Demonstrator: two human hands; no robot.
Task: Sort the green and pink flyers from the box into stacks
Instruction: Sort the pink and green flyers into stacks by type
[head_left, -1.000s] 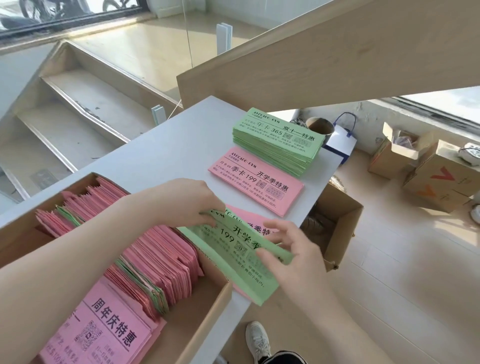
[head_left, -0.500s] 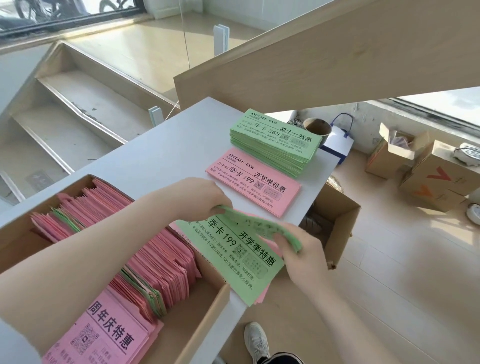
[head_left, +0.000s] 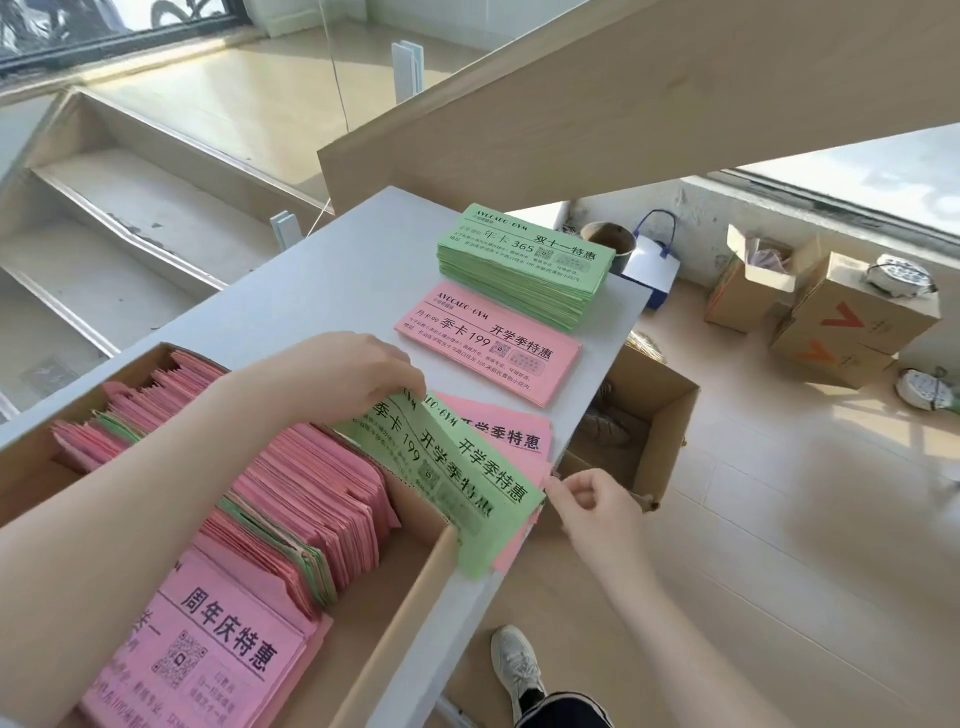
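Loose green paper flyer (head_left: 457, 483), printed in black, lying tilted over the corner of the open brown cardboard box (head_left: 395, 618) and over pink paper flyers (head_left: 511, 441) beneath it, of which at least two show. The left hand (head_left: 343, 374) curls its fingers down onto the flyer's far end, seemingly gripping it there, probably to steady the sheets. The right hand (head_left: 587, 499), fingers loosely curled, pinches at the near corners of the sheets just beside their edge, seemingly to peel one free; whether it has one in hold cannot be told. Beyond the left hand on the grey bench (head_left: 291, 291) lie two sorted piles: a thin pink stack (head_left: 488, 343) and, touching its far side, a thick green stack (head_left: 524, 265), kept apart by colour. Under the left forearm, the box holds many mixed flyers on edge, mostly pink
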